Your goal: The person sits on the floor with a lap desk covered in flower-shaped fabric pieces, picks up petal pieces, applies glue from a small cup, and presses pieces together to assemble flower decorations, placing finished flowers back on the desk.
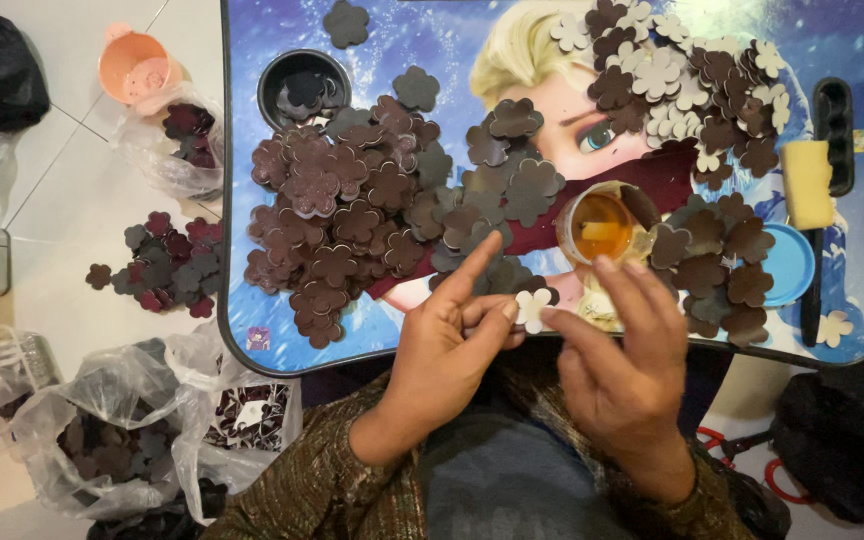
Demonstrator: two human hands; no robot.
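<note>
Head view: clear plastic bags (pixel 117 430) of dark flower cutouts on the floor at left, loose pile (pixel 162 265) above. Tabletop (pixel 252 300) carries a big brown flower heap (pixel 372 205). Left hand (pixel 447 345) and right hand (pixel 622 365) together pinch one cream flower piece (pixel 533 306) at the near edge. Amber glue jar (pixel 602 228) just behind, blue lid (pixel 787 265) and yellow sponge (pixel 809 183) at right.

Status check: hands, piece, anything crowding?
Left hand and right hand pinch one pale flower cutout between them. Open glue jar just beyond. Brown flower pile crowds the tray.
</note>
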